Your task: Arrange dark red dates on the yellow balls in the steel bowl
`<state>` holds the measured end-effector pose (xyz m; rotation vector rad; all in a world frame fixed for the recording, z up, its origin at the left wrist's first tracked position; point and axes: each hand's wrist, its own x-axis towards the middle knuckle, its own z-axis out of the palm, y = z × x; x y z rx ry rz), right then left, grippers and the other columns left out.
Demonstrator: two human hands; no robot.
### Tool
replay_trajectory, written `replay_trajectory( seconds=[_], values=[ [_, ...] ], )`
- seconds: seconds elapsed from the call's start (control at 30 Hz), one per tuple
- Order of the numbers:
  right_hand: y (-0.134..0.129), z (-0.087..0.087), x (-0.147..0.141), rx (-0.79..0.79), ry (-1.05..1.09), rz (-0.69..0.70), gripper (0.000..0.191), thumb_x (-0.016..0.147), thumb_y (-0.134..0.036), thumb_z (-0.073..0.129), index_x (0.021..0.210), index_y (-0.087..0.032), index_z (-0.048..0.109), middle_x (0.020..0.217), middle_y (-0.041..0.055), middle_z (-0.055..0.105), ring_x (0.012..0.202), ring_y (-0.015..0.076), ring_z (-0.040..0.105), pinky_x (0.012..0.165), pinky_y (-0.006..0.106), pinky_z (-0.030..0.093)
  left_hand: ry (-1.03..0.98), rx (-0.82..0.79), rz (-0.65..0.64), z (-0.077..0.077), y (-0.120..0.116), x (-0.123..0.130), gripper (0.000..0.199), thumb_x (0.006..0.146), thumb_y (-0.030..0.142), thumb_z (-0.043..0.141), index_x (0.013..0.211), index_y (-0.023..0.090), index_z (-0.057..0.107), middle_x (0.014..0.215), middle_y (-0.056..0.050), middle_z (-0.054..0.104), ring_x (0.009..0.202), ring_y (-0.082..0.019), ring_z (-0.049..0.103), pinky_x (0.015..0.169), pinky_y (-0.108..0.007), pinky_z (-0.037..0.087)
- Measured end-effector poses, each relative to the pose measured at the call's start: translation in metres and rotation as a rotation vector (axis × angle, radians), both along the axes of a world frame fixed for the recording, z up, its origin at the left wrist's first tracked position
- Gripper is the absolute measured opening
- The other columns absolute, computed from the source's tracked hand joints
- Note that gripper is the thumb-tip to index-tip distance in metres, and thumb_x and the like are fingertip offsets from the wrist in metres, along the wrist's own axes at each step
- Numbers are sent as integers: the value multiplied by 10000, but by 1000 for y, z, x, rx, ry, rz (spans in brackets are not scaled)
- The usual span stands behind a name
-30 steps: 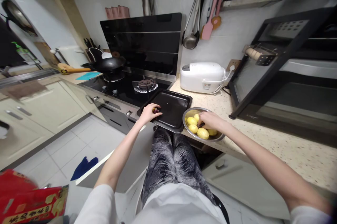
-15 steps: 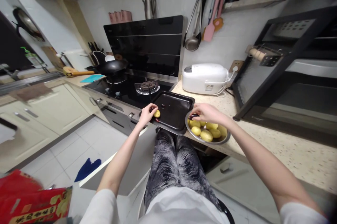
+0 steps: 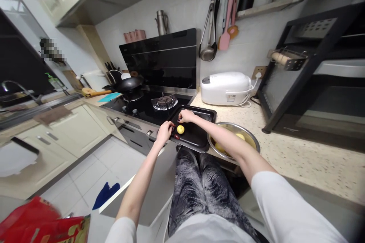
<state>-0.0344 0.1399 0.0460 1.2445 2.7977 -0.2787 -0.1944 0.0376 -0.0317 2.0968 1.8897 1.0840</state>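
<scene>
Curls fingers of right hand (image 3: 186, 116) over, and left hand (image 3: 164, 131) at left side of, a black rectangular metal tray (image 3: 197, 137); cannot tell whether clamped on anything. Has a rounded yellow potato-like piece (image 3: 180, 129) and dark-red oval piece (image 3: 176, 136) lying inside near both, a round steel bowl (image 3: 251, 135) beneath right forearm (image 3: 215, 129).

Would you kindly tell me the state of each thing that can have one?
Black tray: flat, uncovered
Yellow piece: lying on the tray
Metal bowl: upright, holding yellow pieces
Bare burner: no flame visible
Wok: resting on the stove
White plug: plugged in
Lower cabinet door: open
Left hand: grip unclear
Right hand: grip unclear
</scene>
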Motion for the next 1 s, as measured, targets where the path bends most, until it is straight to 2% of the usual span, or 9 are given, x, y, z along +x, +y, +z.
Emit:
replay_trajectory(
  seconds=[0.2,0.33,0.4,0.53,0.63,0.77,0.83,0.9,1.0],
  values=[
    [3,-14,-14,-78,50,68,373,1000,-392,655,1312,-190,624,1330,98,639,1129,245,663,946,456,587,111,-2,-59,4,-3,6,221,869,103,612,1042,221,686,1107,-89,686,1100,-263,642,1013,-416,504],
    [4,-15,-1,-99,103,144,363,1001,-390,654,1296,-179,632,1312,95,650,1116,242,669,943,459,588,158,-20,-78,6,-7,11,184,863,126,640,1014,224,677,1099,-87,691,1131,-284,633,1037,-458,478],
    [4,-12,14,-80,142,162,338,971,-331,692,1272,-179,663,1272,89,689,1105,235,680,965,421,572,171,-19,-87,8,-10,13,193,862,120,637,1019,226,673,1140,-94,691,1178,-293,621,1095,-495,432],
    [-2,0,63,-6,245,152,419,888,-250,739,1303,-206,702,1292,75,726,1154,237,686,995,311,518,178,-17,-153,10,-13,23,331,837,106,683,1140,238,669,1299,-107,677,1329,-305,563,1208,-537,305],
    [-12,8,117,49,301,76,419,900,-270,708,1313,-202,699,1350,97,699,1228,252,655,1049,342,492,168,-38,-234,9,-9,38,347,851,140,701,1185,231,671,1299,-105,699,1306,-310,596,1154,-509,384],
    [-28,8,203,124,335,-173,450,925,-295,651,1350,-150,660,1426,179,631,1321,325,589,1121,441,438,130,-54,-318,6,-1,60,334,870,143,669,1196,216,682,1232,-101,724,1146,-283,687,1027,-425,504],
    [-37,2,242,135,330,-338,475,917,-312,645,1336,-88,648,1407,251,617,1322,383,577,1085,491,458,100,-44,-345,5,1,69,339,877,143,652,1208,207,683,1231,-108,716,1115,-276,697,1002,-400,525],
    [-49,-9,272,101,326,-479,469,902,-385,671,1260,-81,677,1228,251,704,1167,386,669,961,473,532,61,-27,-366,3,3,78,323,891,160,641,1209,192,686,1234,-118,709,1136,-284,689,1030,-409,518],
    [-70,-29,293,-56,339,-585,415,882,-529,695,958,-122,726,775,132,741,744,275,721,675,351,571,-9,-2,-394,-1,5,91,279,935,208,609,1200,175,689,1231,-128,709,1158,-285,682,1066,-425,511]
  ],
)
